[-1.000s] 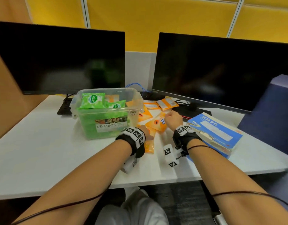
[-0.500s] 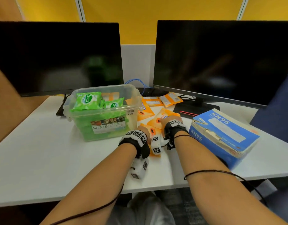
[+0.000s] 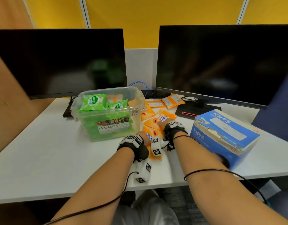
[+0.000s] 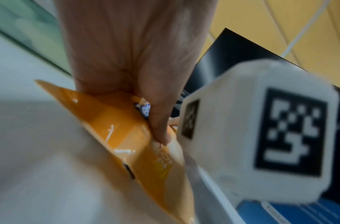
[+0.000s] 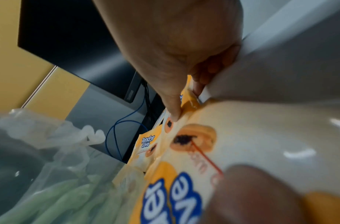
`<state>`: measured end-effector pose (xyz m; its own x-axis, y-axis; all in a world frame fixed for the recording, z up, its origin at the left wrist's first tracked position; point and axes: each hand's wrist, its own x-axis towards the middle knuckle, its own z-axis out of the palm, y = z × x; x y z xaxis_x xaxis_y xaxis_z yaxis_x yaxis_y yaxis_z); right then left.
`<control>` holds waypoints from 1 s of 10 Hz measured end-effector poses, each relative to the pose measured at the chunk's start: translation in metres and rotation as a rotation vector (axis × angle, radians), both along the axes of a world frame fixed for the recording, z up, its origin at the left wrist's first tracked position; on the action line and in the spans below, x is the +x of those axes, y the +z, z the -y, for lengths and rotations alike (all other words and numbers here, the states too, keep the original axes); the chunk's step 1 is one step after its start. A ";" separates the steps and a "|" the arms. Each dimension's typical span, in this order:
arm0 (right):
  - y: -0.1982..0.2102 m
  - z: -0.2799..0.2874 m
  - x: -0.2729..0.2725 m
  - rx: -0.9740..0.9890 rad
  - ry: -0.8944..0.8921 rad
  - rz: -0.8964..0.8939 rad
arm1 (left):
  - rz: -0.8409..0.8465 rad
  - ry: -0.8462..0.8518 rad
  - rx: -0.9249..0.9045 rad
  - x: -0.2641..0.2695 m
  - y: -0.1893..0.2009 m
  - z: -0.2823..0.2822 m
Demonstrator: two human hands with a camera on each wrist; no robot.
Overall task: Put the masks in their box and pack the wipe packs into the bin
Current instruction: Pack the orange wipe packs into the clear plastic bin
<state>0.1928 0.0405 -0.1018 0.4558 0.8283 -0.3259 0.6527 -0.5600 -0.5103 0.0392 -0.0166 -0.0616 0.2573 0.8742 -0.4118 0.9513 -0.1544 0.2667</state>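
Right now, working left to right: the clear plastic bin (image 3: pixel 107 111) sits left of centre on the white worktop (image 3: pixel 42 151), thin-walled and see-through, already mostly filled with green wipe packs (image 3: pixel 93 102), soft pillow-shaped pouches. Just right of it lies a loose spread of orange wipe packs (image 3: pixel 162 117), flat, glossy film with crimped edges; several overlap. Your left hand (image 3: pixel 140 135) grips the nearest orange pack (image 4: pixel 126 136), thumb pressed on top, fingers curled round its edge. Your right hand (image 3: pixel 165 125) pinches another orange pack (image 5: pixel 188 100) just beyond, thumb and fingertips closed on the corner seal. The two hands work close together, almost touching at the wrists. The film looks slick, so hold the body of each pack rather than only the seam, lift clear of the neighbours so none drag along, and lay them flat in the open gap at the bin's right side, where space looks tight. Far right stands the blue KN95 mask box (image 3: pixel 224 135), cardboard, tilted on the worktop, its top flap torn and creased; no loose masks show.
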 end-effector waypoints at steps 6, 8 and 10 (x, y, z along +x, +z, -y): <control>0.054 0.099 -0.008 0.267 -0.084 -0.417 | 0.631 0.302 -0.190 -0.013 -0.017 -0.007; 0.032 0.119 -0.012 -0.012 0.269 -0.036 | 0.966 0.518 -0.325 -0.016 -0.034 -0.017; 0.040 0.121 -0.021 -0.066 0.281 -0.119 | 0.647 0.254 -0.188 -0.018 -0.014 0.015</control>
